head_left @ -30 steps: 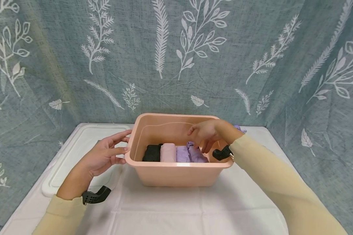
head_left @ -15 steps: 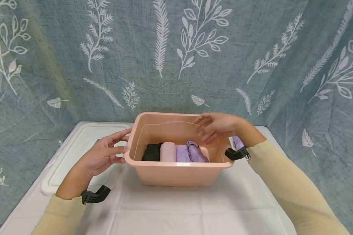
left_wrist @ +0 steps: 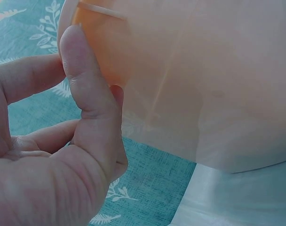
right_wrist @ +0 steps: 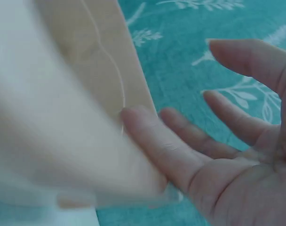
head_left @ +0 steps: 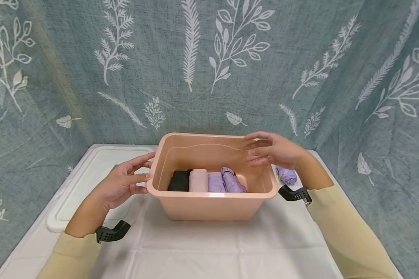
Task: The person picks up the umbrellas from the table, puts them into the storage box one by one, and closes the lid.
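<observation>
A peach plastic bin [head_left: 209, 209] stands in the middle of the table. My left hand [head_left: 125, 180] pinches its left rim; in the left wrist view the thumb [left_wrist: 82, 66] lies against the rim with a finger behind it. Over the bin's back right corner is my right hand [head_left: 277, 150], fingers spread and holding nothing. Along the bin's floor sit a black folded bundle [head_left: 179, 181], a pink one [head_left: 199, 180], a lavender one [head_left: 216, 182] and a leaning purple rolled bundle [head_left: 234, 181]. Whether the right fingers touch the rim, I cannot tell.
A purple rolled bundle [head_left: 287, 175] lies outside the bin on the right, partly behind my right wrist. To the left, a white lid [head_left: 90, 186] lies flat on the white-covered table [head_left: 195, 248]. A blue-green leaf-patterned curtain [head_left: 160, 69] hangs behind and at both sides.
My right hand has come up out of the bin and moved right, to the right rim. More of the outside purple bundle shows. The left hand has stayed on the left rim.
</observation>
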The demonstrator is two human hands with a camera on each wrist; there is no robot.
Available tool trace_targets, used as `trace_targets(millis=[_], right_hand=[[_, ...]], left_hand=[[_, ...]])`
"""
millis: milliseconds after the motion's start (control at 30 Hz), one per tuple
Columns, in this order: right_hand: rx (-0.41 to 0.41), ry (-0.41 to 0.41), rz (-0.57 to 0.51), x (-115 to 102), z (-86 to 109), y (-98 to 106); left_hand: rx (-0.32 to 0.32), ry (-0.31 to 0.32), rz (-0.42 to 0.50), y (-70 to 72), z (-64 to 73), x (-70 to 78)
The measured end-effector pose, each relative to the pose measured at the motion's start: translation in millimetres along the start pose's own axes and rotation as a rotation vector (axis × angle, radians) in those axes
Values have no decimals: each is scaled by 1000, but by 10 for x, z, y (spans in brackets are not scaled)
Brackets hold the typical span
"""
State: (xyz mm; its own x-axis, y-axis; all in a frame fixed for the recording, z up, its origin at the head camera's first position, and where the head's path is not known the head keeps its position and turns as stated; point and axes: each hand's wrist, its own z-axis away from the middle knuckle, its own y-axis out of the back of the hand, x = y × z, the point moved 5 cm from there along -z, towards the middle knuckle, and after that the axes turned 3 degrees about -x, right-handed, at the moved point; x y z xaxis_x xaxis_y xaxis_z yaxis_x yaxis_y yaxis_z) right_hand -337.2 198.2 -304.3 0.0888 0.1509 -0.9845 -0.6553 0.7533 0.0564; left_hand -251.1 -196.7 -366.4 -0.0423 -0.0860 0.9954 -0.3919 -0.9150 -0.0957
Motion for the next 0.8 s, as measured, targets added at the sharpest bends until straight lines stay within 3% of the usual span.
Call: trace_targets(millis=[433,800], right_hand=[[261,312,-209,182,366,398],[516,539,-253,511,478,810]], left_hand=[[7,12,-3,-2,7,-1],[19,13,3,-4,4,7]])
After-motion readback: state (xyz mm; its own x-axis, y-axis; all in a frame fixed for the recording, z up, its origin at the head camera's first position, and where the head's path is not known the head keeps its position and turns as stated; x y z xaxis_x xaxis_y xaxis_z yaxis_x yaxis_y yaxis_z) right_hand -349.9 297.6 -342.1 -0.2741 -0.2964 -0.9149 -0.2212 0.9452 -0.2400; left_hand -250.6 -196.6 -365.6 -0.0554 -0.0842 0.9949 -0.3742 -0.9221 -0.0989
